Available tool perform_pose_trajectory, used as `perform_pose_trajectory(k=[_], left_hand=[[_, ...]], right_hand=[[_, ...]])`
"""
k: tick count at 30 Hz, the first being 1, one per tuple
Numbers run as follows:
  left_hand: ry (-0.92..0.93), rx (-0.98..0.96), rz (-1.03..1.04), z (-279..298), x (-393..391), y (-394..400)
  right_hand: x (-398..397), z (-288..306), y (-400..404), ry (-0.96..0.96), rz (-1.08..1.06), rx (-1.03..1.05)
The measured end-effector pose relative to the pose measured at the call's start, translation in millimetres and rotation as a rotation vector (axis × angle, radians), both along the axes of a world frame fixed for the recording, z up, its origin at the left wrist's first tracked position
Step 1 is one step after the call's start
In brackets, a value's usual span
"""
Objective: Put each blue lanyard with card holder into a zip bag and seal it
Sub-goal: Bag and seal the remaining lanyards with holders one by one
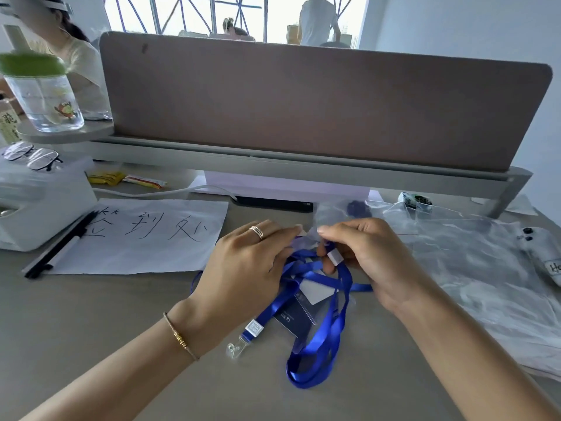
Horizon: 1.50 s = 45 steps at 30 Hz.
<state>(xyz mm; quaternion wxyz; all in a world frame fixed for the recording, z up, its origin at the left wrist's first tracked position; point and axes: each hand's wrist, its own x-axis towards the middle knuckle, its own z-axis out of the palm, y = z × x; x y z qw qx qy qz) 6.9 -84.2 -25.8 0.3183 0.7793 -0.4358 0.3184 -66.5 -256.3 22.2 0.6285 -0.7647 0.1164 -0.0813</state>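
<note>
**— Which step are you on?**

— Gathering, I'd say. My left hand (243, 265) and right hand (368, 259) meet over the desk (127, 323), fingertips nearly touching, and between them I'm pinching the upper end of a blue lanyard (318, 338). The right fingers are closed round its white clasp piece (334, 257); the left fingers are curled onto the ribbon beside it. There's something thin and clear at my fingertips that may be the mouth of a zip bag (306, 238), but I can't tell for sure.

**— And where's the rest of the thing?**

— Spilled on the desk under and just behind my hands. The ribbon runs from my fingers back toward me, so its long axis lies roughly away-and-toward my body, with the loop's far bend pointing at me. A second strap end with a white clasp and a clear clip (236, 349) trails off to my lower left. The card holder (299, 311) lies flat among the loops, tilted, dark card inside.

**— What comes next?**

— Nothing is bagged yet, as far as I can judge. The ribbon needs folding into a tighter bundle with the holder, then a bag opened wide enough to take it; the clear plastic pile (473, 268) to my right looks like the supply. Loose loops would likely catch in the zip, so tidy first
</note>
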Motion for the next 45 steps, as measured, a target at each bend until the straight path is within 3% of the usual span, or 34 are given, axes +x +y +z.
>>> perform_pose_trajectory(k=[8,13,19,29,34,38,45], left_hand=[[-0.171,-0.002,-0.053,-4.3,0.0,-0.4],[-0.054,-0.086,-0.14,-5.3,2.3,-1.3],[0.128,-0.154,-0.096,-1.6,3.0,-0.5],[0.607,-0.269,0.125,11.5,8.6,1.2],[0.91,-0.421,0.054,15.4,19.3,5.5],[1.239,-0.691,-0.039,19.2,21.5,6.8],[1.531,-0.877,-0.177,26.5,31.3,13.7]], right_hand=[[-2.2,-1.0,8.2,0.033,-0.036,0.064],[-3.1,-5.5,11.3,0.027,-0.028,0.04],[-0.4,-10.6,12.7,-0.004,0.001,0.126],[0.8,-16.1,8.3,-0.012,0.192,0.091],[-0.1,-18.0,9.1,-0.029,0.226,0.052],[-0.2,-19.8,10.0,-0.001,0.271,-0.011],[3.5,-23.3,4.6,0.049,0.318,-0.092]])
